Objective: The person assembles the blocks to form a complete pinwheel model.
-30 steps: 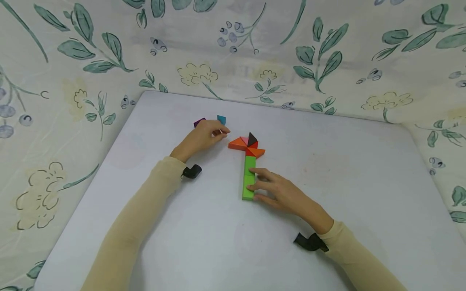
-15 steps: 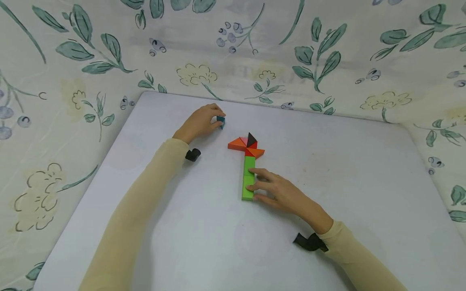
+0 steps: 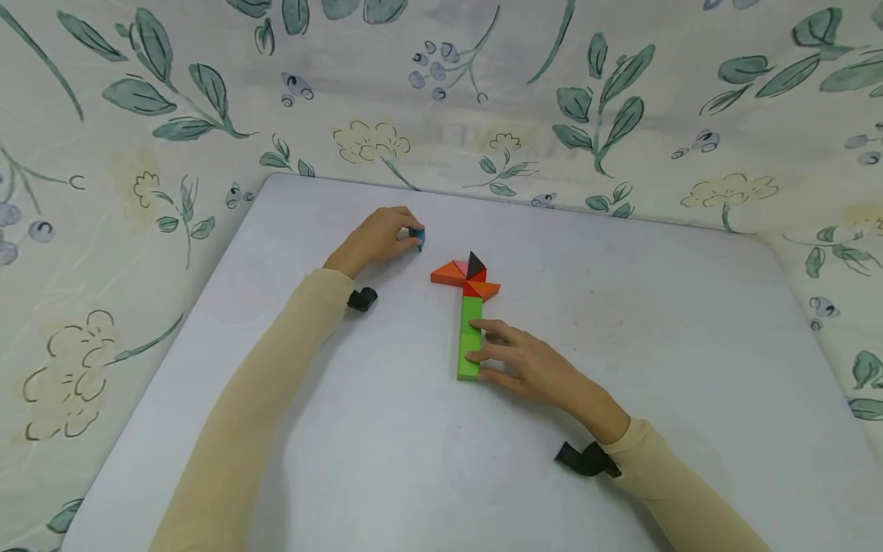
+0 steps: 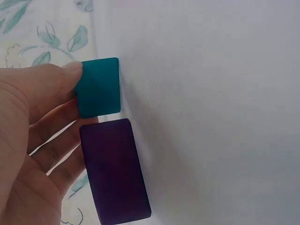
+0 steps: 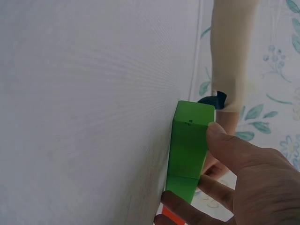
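Observation:
At the back left of the white table, my left hand (image 3: 375, 239) pinches a small blue block (image 3: 417, 236) between thumb and fingers. In the left wrist view the blue block (image 4: 99, 89) shows a square face, and the thumb lies on its edge. A dark purple block (image 4: 115, 171) stands right beside it there; the hand hides it in the head view. My right hand (image 3: 538, 364) rests its spread, slightly bent fingers on two green blocks (image 3: 469, 356) laid end to end. Its thumb touches one green block (image 5: 190, 140) in the right wrist view.
Beyond the green blocks, triangular blocks form a fan: orange (image 3: 448, 274), pink, black (image 3: 475, 266), red and another orange block (image 3: 483, 290). The white table (image 3: 690, 345) meets a leaf-patterned cloth (image 3: 517, 115) at its back edge. Black straps hang at both wrists.
My left hand has moved up from in front of the blue block, taken hold of it and drawn slightly nearer. The right hand and green blocks have stayed put.

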A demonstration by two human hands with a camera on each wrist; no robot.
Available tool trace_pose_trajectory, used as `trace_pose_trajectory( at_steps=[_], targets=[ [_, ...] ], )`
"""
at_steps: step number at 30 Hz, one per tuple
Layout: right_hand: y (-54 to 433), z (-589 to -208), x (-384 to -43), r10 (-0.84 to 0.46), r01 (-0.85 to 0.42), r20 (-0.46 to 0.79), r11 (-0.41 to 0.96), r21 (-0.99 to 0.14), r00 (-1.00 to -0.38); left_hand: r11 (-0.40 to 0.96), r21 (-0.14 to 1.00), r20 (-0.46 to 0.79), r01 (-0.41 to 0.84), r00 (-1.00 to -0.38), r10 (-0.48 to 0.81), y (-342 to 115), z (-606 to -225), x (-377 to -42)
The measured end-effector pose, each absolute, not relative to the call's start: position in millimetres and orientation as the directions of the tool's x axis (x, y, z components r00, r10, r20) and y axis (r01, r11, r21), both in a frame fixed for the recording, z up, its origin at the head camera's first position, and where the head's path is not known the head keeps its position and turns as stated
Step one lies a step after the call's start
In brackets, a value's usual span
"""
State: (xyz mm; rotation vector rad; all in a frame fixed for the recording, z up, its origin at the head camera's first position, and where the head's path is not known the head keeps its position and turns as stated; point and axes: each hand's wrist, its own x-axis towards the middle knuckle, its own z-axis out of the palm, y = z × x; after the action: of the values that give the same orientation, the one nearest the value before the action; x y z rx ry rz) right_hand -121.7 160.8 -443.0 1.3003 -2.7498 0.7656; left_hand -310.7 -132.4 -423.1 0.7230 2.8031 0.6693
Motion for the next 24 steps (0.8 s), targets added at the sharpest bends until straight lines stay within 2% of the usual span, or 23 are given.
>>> trace_pose_trajectory(
  at_steps=[13, 24],
  targets=[
    [162, -443, -122, -0.724, -0.726, 0.203, 0.543, -0.421, -0.659, 0.745, 0.447, 0.009, 0.494, -0.836, 0.549, -142, -424, -275],
    [161, -443, -122, -0.723, -0.722, 0.197, 0.545, -0.427, -0.662, 0.760, 0.403, 0.042, 0.510, -0.840, 0.541, -154, -428, -255]
  ],
)
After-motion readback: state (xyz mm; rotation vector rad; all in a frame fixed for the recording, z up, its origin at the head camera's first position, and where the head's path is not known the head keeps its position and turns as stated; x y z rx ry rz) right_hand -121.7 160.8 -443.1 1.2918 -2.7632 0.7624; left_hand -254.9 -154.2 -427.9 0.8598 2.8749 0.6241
